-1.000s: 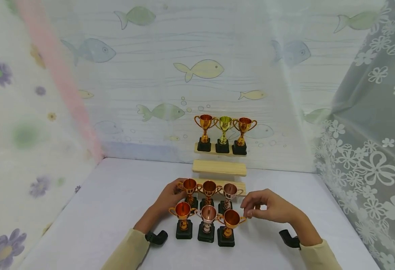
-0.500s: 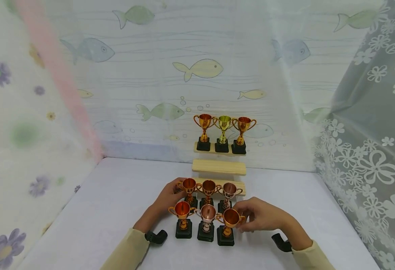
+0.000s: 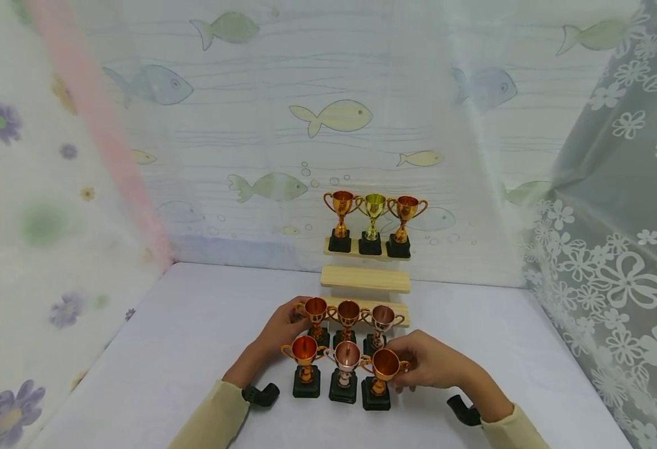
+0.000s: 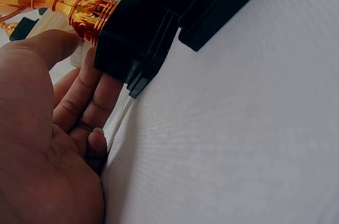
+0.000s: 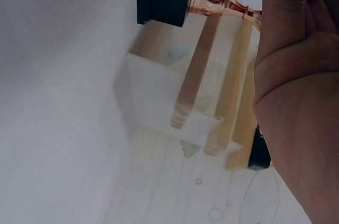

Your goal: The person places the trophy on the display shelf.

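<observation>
Six small trophies with black bases stand in two rows in the head view. My left hand (image 3: 282, 328) is at the left end of the back row, gripping an orange-gold trophy (image 3: 315, 310). In the left wrist view its thumb lies on the gold stem (image 4: 91, 18) and its fingers curl behind the black base (image 4: 136, 36). My right hand (image 3: 432, 362) holds the front row's right-hand gold trophy (image 3: 385, 363) from the right, the cup and handle hiding its fingertips. Two trophies beside it, a pink-copper one (image 3: 347, 357) and a red-orange one (image 3: 304, 350), are untouched.
Behind the rows rises a stepped wooden rack (image 3: 365, 279). Its top shelf bears a yellow-gold trophy (image 3: 372, 207) between two orange-gold ones. A pink-copper trophy (image 3: 383, 318) ends the back row at the right. Patterned curtains (image 3: 334, 75) surround the white table (image 3: 204, 312).
My right hand has moved left and toward me, from beside the back row to the front row's right-hand trophy. The left hand and the trophies stay in place.
</observation>
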The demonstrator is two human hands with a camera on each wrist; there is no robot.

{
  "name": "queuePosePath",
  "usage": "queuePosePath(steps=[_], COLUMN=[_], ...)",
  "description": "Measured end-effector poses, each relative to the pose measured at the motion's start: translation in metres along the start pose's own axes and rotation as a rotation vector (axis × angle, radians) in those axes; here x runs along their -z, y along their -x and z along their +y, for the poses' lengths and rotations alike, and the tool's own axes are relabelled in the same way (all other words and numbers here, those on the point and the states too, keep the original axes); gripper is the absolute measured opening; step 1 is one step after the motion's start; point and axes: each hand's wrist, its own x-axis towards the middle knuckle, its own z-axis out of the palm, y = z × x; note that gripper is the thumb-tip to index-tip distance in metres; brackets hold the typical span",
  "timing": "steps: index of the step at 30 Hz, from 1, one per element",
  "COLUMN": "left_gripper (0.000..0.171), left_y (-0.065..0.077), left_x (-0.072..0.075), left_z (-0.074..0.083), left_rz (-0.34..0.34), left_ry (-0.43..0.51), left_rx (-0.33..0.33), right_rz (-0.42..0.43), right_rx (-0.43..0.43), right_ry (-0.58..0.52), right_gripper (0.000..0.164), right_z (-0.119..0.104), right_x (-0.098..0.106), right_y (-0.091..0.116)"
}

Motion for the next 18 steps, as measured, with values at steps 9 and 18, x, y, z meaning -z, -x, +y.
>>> queuePosePath(steps=[9,18], left_gripper=[0.037,0.037], left_y=[0.0,-0.001], left_x=[0.0,-0.001], left_z=[-0.003,-0.004], left_rz=[-0.003,-0.003], left_ry=[0.006,0.003], left_rx=[0.002,0.007], right_rz=[0.024,0.032], right_rx=[-0.021,-0.059], right_ry=[0.019,0.047], right_gripper=[0.022,0.021], right_z=[0.006,0.003], right_x=[-0.007,-0.011], right_y=[-0.003,-0.007])
